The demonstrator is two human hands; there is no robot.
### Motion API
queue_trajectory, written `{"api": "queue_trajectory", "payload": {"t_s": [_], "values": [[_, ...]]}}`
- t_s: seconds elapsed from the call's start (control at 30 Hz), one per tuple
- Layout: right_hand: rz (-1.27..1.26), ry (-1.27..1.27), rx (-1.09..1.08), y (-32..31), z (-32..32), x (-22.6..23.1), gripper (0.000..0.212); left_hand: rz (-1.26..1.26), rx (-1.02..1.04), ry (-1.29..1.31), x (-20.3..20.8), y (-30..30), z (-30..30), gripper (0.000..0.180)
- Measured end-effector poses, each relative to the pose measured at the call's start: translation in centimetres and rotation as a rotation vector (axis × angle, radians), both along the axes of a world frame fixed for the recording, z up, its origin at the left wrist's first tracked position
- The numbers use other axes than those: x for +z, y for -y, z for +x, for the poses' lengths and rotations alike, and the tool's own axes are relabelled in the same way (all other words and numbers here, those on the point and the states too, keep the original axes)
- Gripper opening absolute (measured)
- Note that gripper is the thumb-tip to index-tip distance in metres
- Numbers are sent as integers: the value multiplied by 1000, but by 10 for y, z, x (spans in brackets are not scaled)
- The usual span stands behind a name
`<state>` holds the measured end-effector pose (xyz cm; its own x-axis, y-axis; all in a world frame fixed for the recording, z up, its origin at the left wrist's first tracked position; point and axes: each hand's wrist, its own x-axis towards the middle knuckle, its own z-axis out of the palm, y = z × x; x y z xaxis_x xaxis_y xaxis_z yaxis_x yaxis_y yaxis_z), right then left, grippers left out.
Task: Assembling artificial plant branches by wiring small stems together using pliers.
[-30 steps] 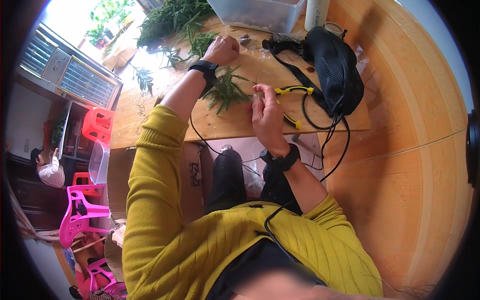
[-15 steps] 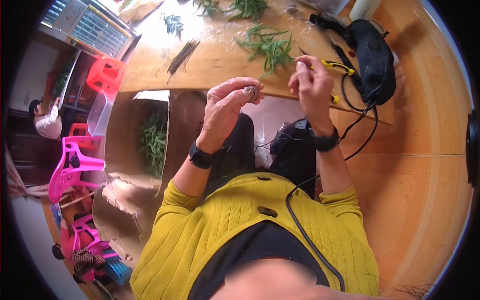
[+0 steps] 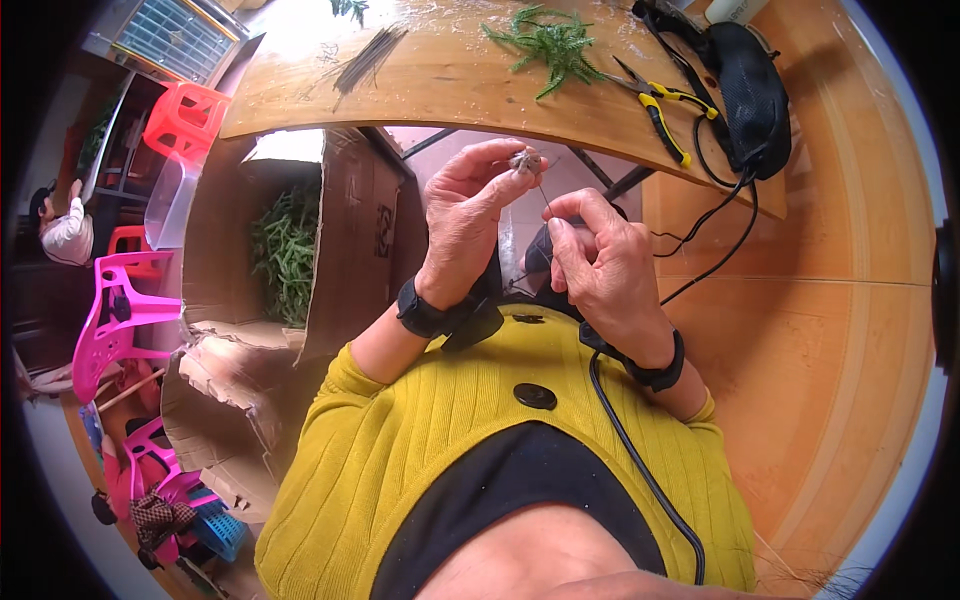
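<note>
A small grey-brown lump [image 3: 525,160] is pinched between the thumb and fingers of my left hand [image 3: 460,220]; I cannot make out its exact kind. From it a thin wire [image 3: 544,194] runs down toward my right hand [image 3: 605,265], whose thumb and forefinger are closed on the wire. Both hands are over my lap, just in front of the table edge. Pliers [image 3: 655,112] with yellow and black handles lie on the table [image 3: 450,95], jaws apart. Left of them is a green artificial-looking sprig [image 3: 550,48]. A bundle of thin dark wires [image 3: 370,62] rests farther left.
At my left stands an open cardboard box [image 3: 350,220] with green sprigs [image 3: 290,250] inside. A black mesh pouch [image 3: 748,100] with cables lies at the table's right end. Pink chairs [image 3: 110,320], red stools [image 3: 185,120] and other people [image 3: 70,235] are farther left.
My right hand has come away from beside the pliers, down and inward, and now pinches the wire below the lump. The pliers lie in full view. The whole view has shifted.
</note>
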<state>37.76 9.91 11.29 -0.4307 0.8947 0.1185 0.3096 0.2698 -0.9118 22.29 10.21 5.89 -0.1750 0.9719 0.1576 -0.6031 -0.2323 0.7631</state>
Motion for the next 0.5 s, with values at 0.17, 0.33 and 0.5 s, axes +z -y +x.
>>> {"api": "queue_trajectory", "payload": {"t_s": [0.17, 0.33, 0.5], "values": [[27, 41, 3, 5, -4, 0, 8, 30, 57, -83, -2, 7, -2, 26], [-52, 5, -7, 7, -5, 5, 8, 46, 113, -134, -3, 12, -1, 27], [-87, -11, 15, 9, -7, 6, 8, 104, 116, -112, -6, 11, -1, 27]]}}
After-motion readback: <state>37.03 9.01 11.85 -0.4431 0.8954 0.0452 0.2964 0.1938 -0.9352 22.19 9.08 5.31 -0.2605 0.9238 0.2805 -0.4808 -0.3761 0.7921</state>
